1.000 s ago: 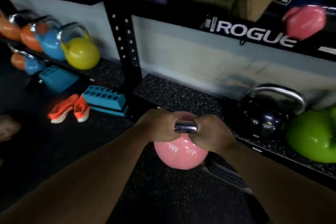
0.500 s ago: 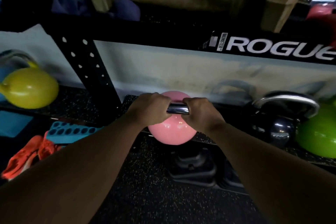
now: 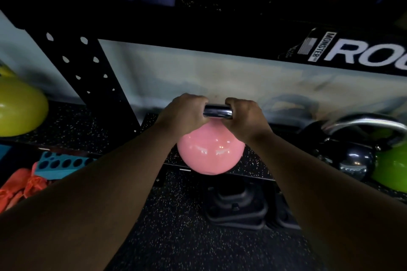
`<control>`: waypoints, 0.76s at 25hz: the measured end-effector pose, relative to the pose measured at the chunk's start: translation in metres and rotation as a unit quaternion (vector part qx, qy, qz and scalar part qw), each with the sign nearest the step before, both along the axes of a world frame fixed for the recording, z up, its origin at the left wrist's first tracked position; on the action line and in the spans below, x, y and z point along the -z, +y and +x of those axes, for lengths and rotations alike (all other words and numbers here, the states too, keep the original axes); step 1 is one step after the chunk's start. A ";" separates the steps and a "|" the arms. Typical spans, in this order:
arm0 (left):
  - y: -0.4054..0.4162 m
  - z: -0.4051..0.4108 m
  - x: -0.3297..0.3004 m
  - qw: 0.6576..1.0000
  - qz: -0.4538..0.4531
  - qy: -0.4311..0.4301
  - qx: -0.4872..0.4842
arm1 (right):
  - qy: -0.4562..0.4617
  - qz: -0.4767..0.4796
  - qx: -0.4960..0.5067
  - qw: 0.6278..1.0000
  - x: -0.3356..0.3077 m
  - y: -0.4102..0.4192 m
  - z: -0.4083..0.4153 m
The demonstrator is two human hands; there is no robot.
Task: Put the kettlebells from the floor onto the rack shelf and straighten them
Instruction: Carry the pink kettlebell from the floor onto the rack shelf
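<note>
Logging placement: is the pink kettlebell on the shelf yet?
Cannot tell. Both hands grip its handle; the pink kettlebell overlaps the shelf edge.

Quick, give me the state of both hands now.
Left hand: closed on the pink kettlebell handle.
Right hand: closed on the same handle.

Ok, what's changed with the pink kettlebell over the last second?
The pink kettlebell has been carried forward from above the floor to the front edge of the rack shelf; whether it rests there yet is unclear. Left hand and right hand still grip its chrome handle. The black kettlebell and green kettlebell on the shelf haven't moved.
</note>
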State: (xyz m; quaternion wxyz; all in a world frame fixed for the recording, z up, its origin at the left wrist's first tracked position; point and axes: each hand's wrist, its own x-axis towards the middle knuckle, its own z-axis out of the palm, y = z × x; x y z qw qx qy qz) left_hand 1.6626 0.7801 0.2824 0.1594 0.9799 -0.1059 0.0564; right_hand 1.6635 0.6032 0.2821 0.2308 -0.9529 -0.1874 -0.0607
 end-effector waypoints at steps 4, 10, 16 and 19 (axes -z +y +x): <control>-0.014 0.020 0.002 0.999 -0.044 0.000 0.016 | 0.018 0.024 0.035 0.999 0.003 -0.009 0.015; -0.012 0.041 0.006 0.999 -0.036 0.005 0.030 | 0.038 0.021 0.052 0.998 0.005 -0.006 0.031; -0.012 0.040 0.005 0.999 -0.046 0.013 0.022 | 0.031 0.025 0.056 0.998 0.006 -0.005 0.031; -0.015 0.036 0.001 1.000 -0.003 0.000 0.004 | 0.058 -0.025 0.043 0.997 0.000 -0.007 0.030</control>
